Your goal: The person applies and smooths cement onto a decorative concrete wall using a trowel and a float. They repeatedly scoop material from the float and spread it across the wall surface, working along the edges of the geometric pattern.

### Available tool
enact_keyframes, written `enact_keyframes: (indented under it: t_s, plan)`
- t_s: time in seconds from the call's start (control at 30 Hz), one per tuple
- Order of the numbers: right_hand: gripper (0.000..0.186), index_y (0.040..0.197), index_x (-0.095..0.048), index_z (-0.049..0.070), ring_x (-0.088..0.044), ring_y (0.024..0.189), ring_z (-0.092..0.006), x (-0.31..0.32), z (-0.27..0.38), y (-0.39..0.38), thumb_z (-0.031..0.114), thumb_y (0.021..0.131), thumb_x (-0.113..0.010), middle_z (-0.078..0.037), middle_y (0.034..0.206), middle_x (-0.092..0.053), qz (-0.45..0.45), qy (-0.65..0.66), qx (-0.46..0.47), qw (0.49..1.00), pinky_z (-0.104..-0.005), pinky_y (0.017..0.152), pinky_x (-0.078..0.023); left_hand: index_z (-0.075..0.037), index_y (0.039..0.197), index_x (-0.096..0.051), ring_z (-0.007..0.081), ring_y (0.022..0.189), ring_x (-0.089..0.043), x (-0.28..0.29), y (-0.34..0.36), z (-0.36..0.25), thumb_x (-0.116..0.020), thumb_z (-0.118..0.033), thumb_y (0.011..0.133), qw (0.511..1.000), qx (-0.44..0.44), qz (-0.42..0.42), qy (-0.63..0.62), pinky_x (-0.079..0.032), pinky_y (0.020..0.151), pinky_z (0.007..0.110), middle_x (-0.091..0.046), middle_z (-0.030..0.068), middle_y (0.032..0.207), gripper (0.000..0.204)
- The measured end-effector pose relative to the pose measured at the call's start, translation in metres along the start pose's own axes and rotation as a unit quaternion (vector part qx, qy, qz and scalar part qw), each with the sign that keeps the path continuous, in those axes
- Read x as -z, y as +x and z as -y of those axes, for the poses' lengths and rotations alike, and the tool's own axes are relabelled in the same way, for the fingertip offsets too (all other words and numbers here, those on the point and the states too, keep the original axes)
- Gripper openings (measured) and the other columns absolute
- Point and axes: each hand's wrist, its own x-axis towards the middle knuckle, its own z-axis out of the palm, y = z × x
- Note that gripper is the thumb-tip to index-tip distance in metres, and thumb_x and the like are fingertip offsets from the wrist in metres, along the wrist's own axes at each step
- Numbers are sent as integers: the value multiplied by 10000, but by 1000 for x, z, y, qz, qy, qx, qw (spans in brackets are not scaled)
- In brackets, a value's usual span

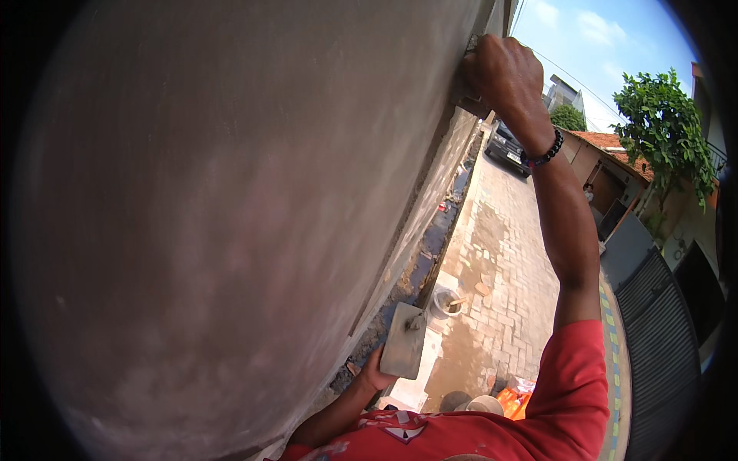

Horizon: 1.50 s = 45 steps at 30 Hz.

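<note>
My right hand (503, 77) is closed at the edge of the grey plastered wall (238, 200), high in the view; what it grips is mostly hidden behind my fingers. Low in the middle, my left hand (373, 369) holds a flat grey board (403, 353) by its side, with a small lump of grey material (415, 321) on it. The board is well below my right hand, beside the foot of the wall.
A drain (438, 230) runs along the wall beside a paved lane (500, 253). Buckets (446, 303) and orange bags (513, 401) stand below me. A dark car (507, 150), a distant person (588, 192), a metal gate (653, 323) and trees (646, 123) are rightward.
</note>
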Motion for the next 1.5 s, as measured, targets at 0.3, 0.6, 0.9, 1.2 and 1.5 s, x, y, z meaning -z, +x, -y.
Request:
enact_keyframes:
  t_s: [0.3,0.6,0.9,1.2,1.5]
  plan:
    - [216,976,-682,53,-660,723,-327,-30,-6,-94,172,815,-599,-186,841,-670,-78,253,-57,963,-391,656,-520,-64,1293,-512,274,1181,-528,-10,6,2,-406,-382,926,999,43,15,-17,-390,1017,467,-560,111,1281,497]
    - [266,1117,-666,82,-619,690,-122,-69,-41,-40,161,869,-610,-88,803,-678,-119,455,-95,877,-273,662,-499,-71,1304,-504,271,1178,-530,-9,3,4,-412,-410,920,998,30,46,-11,-396,1009,456,-554,108,1288,520]
    - [257,1080,-688,95,-651,802,-160,-139,-74,-65,160,839,-626,-127,876,-695,-82,362,-186,910,-303,716,-497,-79,1296,-504,259,1166,-541,-21,2,6,-469,-393,925,999,16,42,-1,-408,1008,443,-575,104,1257,488]
    - [257,1082,-673,33,-591,724,-77,-84,-20,-81,125,844,-642,-52,834,-681,-143,494,-122,849,-228,673,-467,-87,1292,-507,249,1147,-551,-10,-5,2,-458,-397,931,1000,6,10,7,-411,1004,437,-579,90,1252,478]
    - [240,1056,-691,98,-667,792,-205,-154,-52,-97,155,829,-636,-153,890,-688,-111,346,-200,910,-296,743,-501,-84,1281,-519,249,1135,-560,-9,-1,1,-446,-392,938,999,14,-26,16,-416,999,437,-586,88,1244,466]
